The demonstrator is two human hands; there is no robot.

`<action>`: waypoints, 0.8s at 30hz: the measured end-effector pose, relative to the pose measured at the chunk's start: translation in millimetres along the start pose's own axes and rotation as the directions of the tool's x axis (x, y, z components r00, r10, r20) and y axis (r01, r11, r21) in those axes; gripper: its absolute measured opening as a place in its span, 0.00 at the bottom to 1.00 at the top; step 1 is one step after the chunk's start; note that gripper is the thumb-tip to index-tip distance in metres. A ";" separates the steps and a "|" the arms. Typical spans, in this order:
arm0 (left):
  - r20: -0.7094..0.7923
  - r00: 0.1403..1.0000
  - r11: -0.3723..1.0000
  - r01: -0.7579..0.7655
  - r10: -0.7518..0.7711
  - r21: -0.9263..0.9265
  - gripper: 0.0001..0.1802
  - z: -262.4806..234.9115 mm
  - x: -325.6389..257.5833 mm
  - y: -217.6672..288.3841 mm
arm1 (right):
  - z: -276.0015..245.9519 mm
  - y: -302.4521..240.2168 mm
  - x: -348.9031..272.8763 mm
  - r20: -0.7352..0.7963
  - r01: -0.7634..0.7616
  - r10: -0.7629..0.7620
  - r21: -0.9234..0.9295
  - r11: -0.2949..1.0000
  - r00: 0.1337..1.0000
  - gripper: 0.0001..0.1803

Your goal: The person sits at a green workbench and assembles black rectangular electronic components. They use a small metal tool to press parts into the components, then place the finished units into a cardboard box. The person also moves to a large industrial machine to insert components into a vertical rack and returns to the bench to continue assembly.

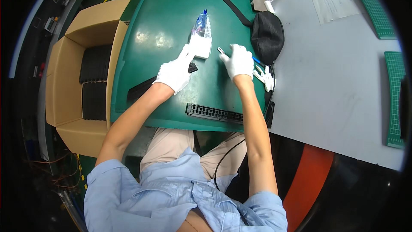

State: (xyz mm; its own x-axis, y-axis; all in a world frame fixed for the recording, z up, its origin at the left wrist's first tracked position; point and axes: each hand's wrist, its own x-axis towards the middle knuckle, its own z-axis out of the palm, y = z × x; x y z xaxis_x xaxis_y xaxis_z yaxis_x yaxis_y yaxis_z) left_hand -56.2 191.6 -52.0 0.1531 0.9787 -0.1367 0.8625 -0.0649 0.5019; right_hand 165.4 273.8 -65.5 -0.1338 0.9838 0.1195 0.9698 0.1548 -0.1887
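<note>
Both my hands wear white gloves and rest over the green table point(171, 21). My left hand point(175, 72) lies on a small white block point(201, 48) that sits under a clear plastic bag with a blue end point(201, 25); a small black part point(193, 67) lies by its thumb. My right hand point(238, 61) pinches a thin metal-tipped tool point(221, 52), with a blue handle end point(257, 60) showing behind the hand.
A long black slotted strip point(213, 113) lies at the table's near edge, another black strip point(139, 89) under my left forearm. A black pouch with strap point(267, 34) and spare white gloves point(264, 76) sit right. An open cardboard box of black parts point(92, 81) stands left. Green cutting mats point(394, 99) lie far right.
</note>
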 end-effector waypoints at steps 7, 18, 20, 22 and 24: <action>0.094 0.995 0.999 0.034 -0.033 -0.007 0.40 -2.0 8.1 1.9 | 21.4 49.2 -8.9 0.058 -0.022 0.020 0.027 0.999 0.998 0.16; 0.025 1.000 1.000 -0.002 0.002 -0.010 0.35 -4.3 -4.1 -0.5 | 13.8 -43.8 16.1 -0.041 0.434 -0.438 -0.075 0.898 0.898 0.07; -0.067 0.998 0.998 -0.017 0.013 -0.060 0.31 -12.0 -22.0 -2.8 | 0.7 -50.3 10.8 -0.140 0.407 -0.402 0.003 0.914 0.905 0.08; -0.234 0.969 0.984 -0.118 0.085 -0.132 0.24 -20.4 -52.3 -5.1 | -18.1 -41.4 -5.4 -0.182 0.352 -0.328 0.120 0.928 0.927 0.10; -0.204 0.979 0.962 -0.080 0.026 -0.262 0.18 -38.0 -73.6 12.3 | -23.2 -7.1 -31.0 -0.138 0.253 -0.237 0.108 0.962 0.962 0.12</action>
State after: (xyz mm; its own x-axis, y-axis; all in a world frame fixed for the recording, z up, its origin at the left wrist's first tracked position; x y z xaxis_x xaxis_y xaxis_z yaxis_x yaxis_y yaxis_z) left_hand -75.2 126.2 -3.3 0.0742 0.9958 0.0535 0.6905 -0.0900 0.7177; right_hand 167.4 240.2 -45.2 -0.3309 0.8968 0.2937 0.8766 0.4073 -0.2561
